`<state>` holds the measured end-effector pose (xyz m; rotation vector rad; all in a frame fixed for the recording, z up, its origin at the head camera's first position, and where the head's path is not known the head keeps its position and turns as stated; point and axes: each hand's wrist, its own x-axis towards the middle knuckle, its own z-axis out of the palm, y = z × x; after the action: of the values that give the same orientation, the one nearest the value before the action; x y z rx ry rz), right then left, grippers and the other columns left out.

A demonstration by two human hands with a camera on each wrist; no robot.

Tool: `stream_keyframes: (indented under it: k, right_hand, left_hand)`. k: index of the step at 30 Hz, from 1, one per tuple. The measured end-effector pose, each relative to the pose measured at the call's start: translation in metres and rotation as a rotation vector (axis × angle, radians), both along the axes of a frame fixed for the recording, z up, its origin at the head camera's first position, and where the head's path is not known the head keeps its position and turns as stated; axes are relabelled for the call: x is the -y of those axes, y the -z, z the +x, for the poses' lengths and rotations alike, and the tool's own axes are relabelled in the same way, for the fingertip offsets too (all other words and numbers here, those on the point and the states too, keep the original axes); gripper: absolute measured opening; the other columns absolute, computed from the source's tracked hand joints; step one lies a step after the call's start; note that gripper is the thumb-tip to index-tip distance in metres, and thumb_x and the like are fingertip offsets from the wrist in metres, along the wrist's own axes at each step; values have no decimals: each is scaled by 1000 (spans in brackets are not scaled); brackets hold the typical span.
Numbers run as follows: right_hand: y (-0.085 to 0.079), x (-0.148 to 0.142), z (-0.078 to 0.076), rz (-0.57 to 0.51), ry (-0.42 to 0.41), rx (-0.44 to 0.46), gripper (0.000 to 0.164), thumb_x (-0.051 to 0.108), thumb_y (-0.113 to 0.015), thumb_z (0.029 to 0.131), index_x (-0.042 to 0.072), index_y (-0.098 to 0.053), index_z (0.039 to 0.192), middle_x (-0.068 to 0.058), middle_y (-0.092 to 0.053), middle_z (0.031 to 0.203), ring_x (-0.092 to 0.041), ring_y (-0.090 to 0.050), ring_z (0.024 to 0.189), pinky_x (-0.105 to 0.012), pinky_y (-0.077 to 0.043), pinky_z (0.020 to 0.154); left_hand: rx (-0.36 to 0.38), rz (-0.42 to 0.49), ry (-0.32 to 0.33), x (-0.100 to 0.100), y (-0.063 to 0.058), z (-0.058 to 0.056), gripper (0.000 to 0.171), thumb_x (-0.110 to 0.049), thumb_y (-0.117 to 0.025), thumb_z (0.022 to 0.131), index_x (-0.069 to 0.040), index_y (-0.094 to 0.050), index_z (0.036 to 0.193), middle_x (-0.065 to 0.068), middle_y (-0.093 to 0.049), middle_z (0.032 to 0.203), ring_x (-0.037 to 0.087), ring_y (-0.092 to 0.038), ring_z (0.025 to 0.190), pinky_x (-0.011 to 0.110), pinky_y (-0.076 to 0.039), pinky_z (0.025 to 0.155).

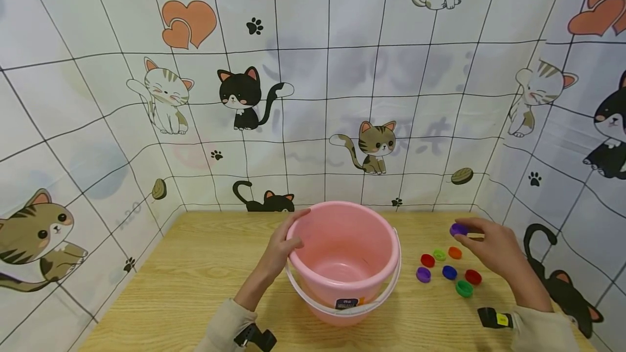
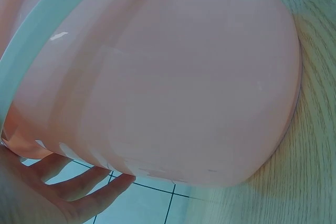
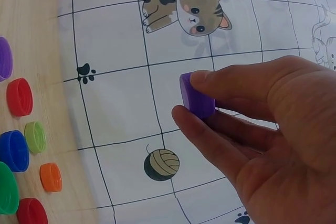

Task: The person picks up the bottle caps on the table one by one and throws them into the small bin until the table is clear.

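A pink bucket (image 1: 342, 292) with a white handle (image 1: 337, 310) stands on the table, its inside visible from above. My left hand (image 1: 279, 249) grips its left rim, thumb over the inner edge and fingers along the outside; the left wrist view shows those fingers (image 2: 100, 187) against the pink wall. Off to the right, my right hand (image 1: 494, 246) pinches a purple bottle cap (image 3: 198, 95) between thumb and fingertips, raised above the table. Below it lie several loose caps, among them a red cap (image 1: 427, 261), a blue cap (image 1: 449, 272) and a green cap (image 1: 464, 288).
The wooden table (image 1: 195, 276) reaches back to a white cloth wall (image 1: 303, 156) with cat drawings, which also encloses both sides. Another purple cap (image 1: 423, 274) and an orange cap (image 1: 455, 252) lie right of the bucket.
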<state>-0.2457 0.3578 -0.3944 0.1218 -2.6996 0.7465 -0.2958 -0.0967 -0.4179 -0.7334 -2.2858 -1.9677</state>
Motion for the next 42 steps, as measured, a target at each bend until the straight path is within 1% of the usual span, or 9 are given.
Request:
stream_keyframes:
  k: [7,13,18,25,28,31,38,42]
  right_hand:
    - [-3,3,2,3,-20,-12,44,12,-74,93,-8,-63,130,-35,-67,123,-51,-71,101,-47,-62,73]
    - [-3,6,1,-2,-24,5,45,15,-73,94,-8,-63,131,-35,-66,124,-50,-71,103,-46,-63,75]
    - [-5,8,2,-1,-23,7,46,18,-73,95,-7,-63,131,-34,-67,123,-50,-72,103,-46,-63,75]
    - [-8,13,4,-2,-30,-19,44,15,-74,94,-7,-64,131,-33,-68,122,-49,-72,102,-45,-62,76]
    - [-10,15,6,-2,-35,-31,44,14,-75,93,-7,-64,130,-33,-68,120,-49,-72,101,-44,-62,76]
    - [-11,18,7,-3,-38,-42,43,14,-75,93,-6,-65,130,-32,-69,119,-48,-73,101,-44,-62,76]
    - [-14,25,9,-4,-52,-86,43,10,-77,90,-5,-65,129,-31,-70,118,-47,-74,99,-42,-62,74]
    - [-17,28,10,0,-62,-118,43,7,-77,89,-6,-66,129,-31,-70,116,-46,-74,97,-42,-62,73]
  left_hand:
    - [1,2,3,-1,0,-1,74,-8,-52,79,-19,-50,152,14,-52,152,39,-58,122,40,-59,85]
    - [6,7,-1,-1,0,0,75,-8,-52,78,-18,-50,152,14,-52,152,40,-58,123,40,-59,87]
    - [4,4,-12,-1,0,0,75,-9,-53,77,-19,-51,152,13,-52,152,38,-58,124,29,-57,85]
    - [5,-2,-15,-2,1,-1,74,-9,-53,78,-21,-51,152,12,-52,152,38,-58,123,35,-58,86]
    - [4,-2,-15,-2,0,-1,74,-9,-53,78,-21,-52,151,12,-53,152,37,-58,123,32,-57,86]
    - [4,-1,-15,-2,0,-1,74,-9,-53,78,-21,-52,151,12,-53,151,37,-59,123,34,-57,87]
    - [14,4,-19,-1,1,0,74,-9,-53,79,-22,-52,151,13,-54,151,38,-60,120,46,-59,86]
    - [15,7,-19,-1,0,0,74,-9,-53,79,-21,-52,151,13,-53,151,38,-60,119,46,-59,85]
